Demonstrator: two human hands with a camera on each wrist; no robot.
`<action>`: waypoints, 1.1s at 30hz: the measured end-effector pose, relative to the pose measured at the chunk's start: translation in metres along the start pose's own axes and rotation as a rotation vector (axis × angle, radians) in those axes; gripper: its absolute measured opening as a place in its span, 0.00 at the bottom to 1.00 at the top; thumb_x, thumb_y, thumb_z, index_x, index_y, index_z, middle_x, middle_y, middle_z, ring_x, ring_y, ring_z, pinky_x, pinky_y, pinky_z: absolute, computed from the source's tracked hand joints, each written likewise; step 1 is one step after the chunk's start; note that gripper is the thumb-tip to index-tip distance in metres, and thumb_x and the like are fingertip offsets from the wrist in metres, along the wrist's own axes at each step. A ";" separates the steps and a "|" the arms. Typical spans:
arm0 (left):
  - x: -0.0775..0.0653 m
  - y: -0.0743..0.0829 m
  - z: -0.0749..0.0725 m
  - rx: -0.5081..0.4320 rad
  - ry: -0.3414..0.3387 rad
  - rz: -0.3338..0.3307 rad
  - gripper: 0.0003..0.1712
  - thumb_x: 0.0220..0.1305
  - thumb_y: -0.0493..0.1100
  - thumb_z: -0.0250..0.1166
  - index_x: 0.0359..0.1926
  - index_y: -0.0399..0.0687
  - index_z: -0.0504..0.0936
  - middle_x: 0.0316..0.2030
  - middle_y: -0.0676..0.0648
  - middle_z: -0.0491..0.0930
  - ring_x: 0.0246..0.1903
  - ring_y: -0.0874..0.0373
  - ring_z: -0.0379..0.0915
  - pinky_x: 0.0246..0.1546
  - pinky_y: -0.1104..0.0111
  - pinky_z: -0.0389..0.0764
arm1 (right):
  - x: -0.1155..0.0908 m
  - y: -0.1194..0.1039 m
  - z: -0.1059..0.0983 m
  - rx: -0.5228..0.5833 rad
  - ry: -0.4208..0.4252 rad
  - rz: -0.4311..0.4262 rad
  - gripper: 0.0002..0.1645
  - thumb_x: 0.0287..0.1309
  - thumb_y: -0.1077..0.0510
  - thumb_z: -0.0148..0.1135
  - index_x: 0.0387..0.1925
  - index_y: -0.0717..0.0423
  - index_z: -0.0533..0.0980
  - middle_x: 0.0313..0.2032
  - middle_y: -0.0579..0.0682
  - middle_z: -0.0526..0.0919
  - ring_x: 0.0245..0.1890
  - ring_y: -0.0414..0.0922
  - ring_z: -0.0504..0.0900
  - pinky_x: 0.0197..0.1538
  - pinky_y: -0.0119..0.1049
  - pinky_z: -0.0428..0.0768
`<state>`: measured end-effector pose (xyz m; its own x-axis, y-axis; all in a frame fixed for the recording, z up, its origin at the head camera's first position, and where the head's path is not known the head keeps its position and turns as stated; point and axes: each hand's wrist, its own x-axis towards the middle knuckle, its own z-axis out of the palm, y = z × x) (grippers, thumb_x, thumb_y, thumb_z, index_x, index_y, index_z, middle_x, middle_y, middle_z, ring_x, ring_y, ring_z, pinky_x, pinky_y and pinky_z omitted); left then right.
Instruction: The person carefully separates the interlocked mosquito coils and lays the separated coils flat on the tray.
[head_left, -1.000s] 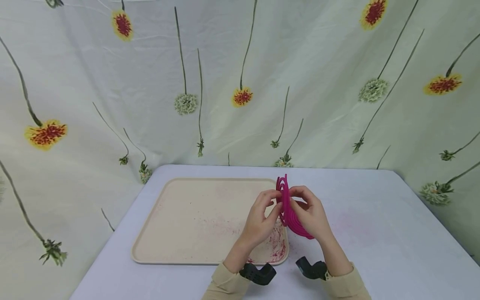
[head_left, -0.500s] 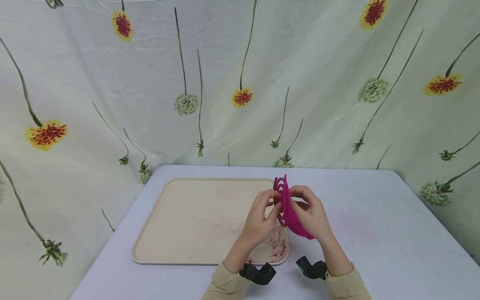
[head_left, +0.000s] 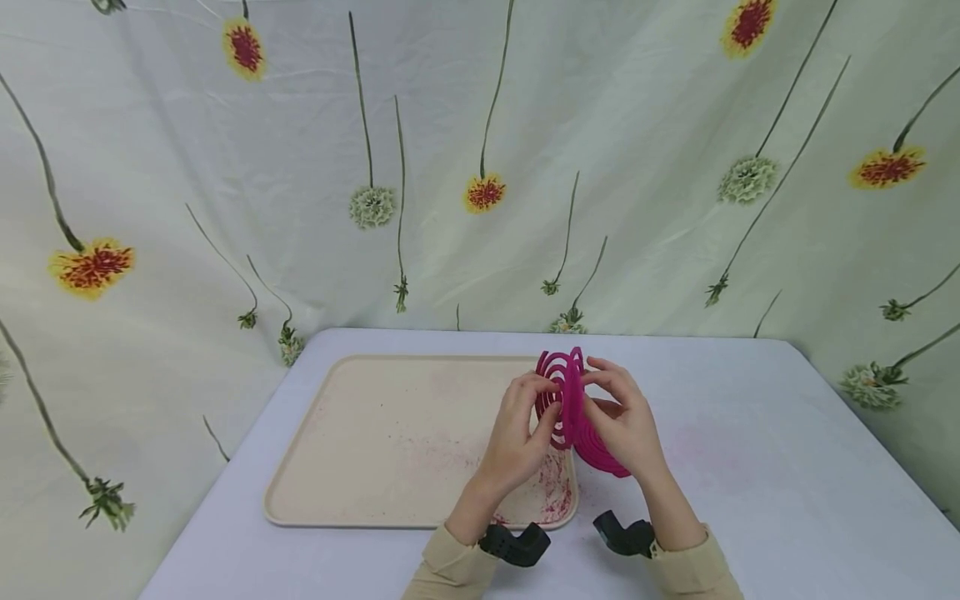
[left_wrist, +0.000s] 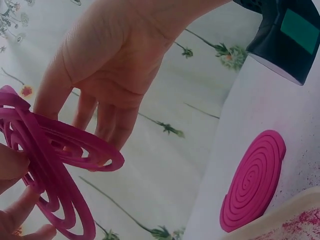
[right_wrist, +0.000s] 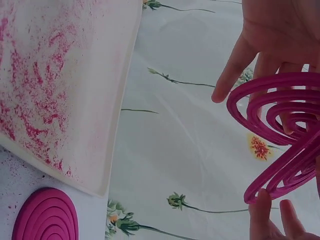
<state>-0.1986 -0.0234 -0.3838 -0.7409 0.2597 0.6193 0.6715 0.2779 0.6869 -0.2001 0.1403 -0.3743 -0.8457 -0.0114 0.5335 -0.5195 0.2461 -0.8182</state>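
Observation:
Two thin magenta spiral mosquito coils are held up between my hands, splayed in a V and overlapping at one side in the wrist views. My left hand [head_left: 513, 437] pinches the left coil [right_wrist: 275, 85] between thumb and fingers. The right hand [head_left: 628, 425] pinches the right coil [left_wrist: 95, 150], one finger stretched out beyond it. Both spirals show open gaps between their turns. Below the right hand, more magenta mosquito coils [left_wrist: 252, 182] lie flat on the table, tightly wound, partly covered by that hand in the head view.
A beige tray [head_left: 360, 433] lies to the left, magenta crumbs and dust scattered over its near right corner. White table covering [head_left: 750, 467] spreads around it, with a flowered cloth [head_left: 637, 167] hanging behind. Black wrist cameras [head_left: 516, 546] sit on both wrists.
The two coils have spread wider apart, the left one swinging out leftward so its rings show more. A right-hand finger has lifted and straightened. Both hands have otherwise stayed nearly in place.

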 end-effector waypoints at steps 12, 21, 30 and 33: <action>0.000 -0.006 0.007 -0.422 -0.066 -0.165 0.13 0.68 0.31 0.51 0.52 0.39 0.66 0.70 0.41 0.39 0.69 0.43 0.43 0.58 0.46 0.66 | 0.001 0.003 0.002 0.063 -0.014 0.054 0.27 0.55 0.74 0.59 0.57 0.65 0.67 0.59 0.62 0.69 0.55 0.61 0.74 0.47 0.26 0.77; 0.002 -0.010 0.000 -0.476 -0.087 -0.243 0.12 0.68 0.35 0.54 0.51 0.39 0.69 0.71 0.43 0.43 0.70 0.45 0.41 0.55 0.57 0.73 | 0.000 0.002 0.001 0.020 0.004 0.074 0.28 0.55 0.71 0.62 0.58 0.62 0.67 0.58 0.61 0.71 0.54 0.57 0.75 0.46 0.27 0.77; 0.002 -0.008 -0.007 -0.374 -0.055 -0.220 0.11 0.64 0.34 0.58 0.48 0.39 0.72 0.69 0.41 0.50 0.68 0.44 0.46 0.56 0.52 0.71 | 0.000 0.000 -0.001 -0.033 0.025 0.099 0.26 0.54 0.68 0.64 0.56 0.60 0.71 0.55 0.58 0.75 0.53 0.54 0.76 0.45 0.26 0.77; 0.002 -0.007 -0.008 -0.388 -0.062 -0.218 0.11 0.64 0.34 0.58 0.48 0.38 0.72 0.69 0.41 0.50 0.67 0.44 0.49 0.56 0.53 0.71 | -0.001 0.000 0.000 -0.019 0.004 0.107 0.26 0.55 0.66 0.64 0.56 0.60 0.71 0.55 0.58 0.76 0.53 0.55 0.76 0.47 0.31 0.79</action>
<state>-0.2046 -0.0321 -0.3845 -0.8554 0.2916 0.4282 0.4387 -0.0319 0.8981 -0.1992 0.1404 -0.3743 -0.8955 0.0195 0.4446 -0.4242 0.2641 -0.8662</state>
